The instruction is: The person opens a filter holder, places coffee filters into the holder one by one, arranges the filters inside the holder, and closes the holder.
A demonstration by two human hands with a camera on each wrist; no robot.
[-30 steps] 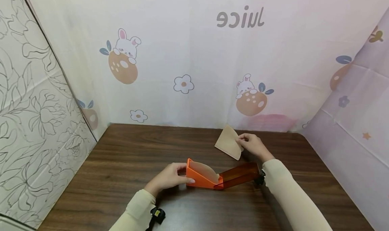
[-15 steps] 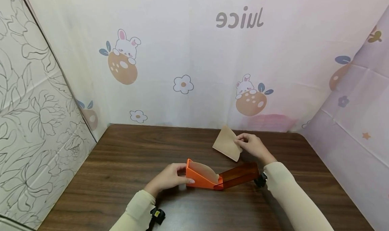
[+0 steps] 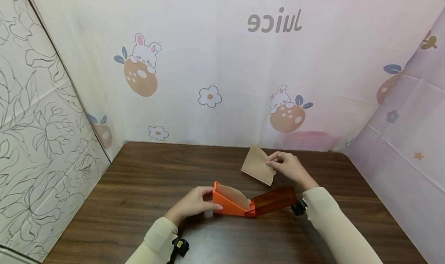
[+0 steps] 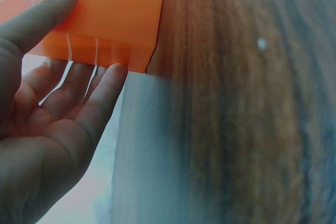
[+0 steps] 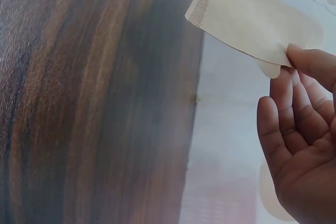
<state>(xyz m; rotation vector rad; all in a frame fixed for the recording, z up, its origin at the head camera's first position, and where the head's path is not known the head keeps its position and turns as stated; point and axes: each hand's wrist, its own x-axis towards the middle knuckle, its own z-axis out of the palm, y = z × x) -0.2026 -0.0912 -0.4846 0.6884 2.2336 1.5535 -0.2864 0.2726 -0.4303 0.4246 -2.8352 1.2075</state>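
Observation:
My left hand (image 3: 192, 204) grips the tall end of an orange coffee filter holder (image 3: 226, 205). In the left wrist view, its thumb lies along one side wall and its fingertips touch the slotted end. Tan paper filters (image 3: 233, 194) stand inside the holder, and its see-through brown lid (image 3: 274, 200) is swung out to the right. Behind the lid, my right hand (image 3: 286, 165) pinches a paper coffee filter (image 3: 257, 165) by its curved edge between thumb and fingers. The crimped seam of this paper filter (image 5: 247, 19) shows in the right wrist view.
The dark wood-grain table (image 3: 156, 171) ends at a patterned curtain (image 3: 215, 63) behind it. A floral panel (image 3: 38, 121) bounds the left side. Black wrist camera mounts (image 3: 180, 245) sit at both cuffs, the right one close to the lid's far end.
My right hand has drifted slightly left and toward the body with the paper filter. My left hand and the holder have stayed where they were.

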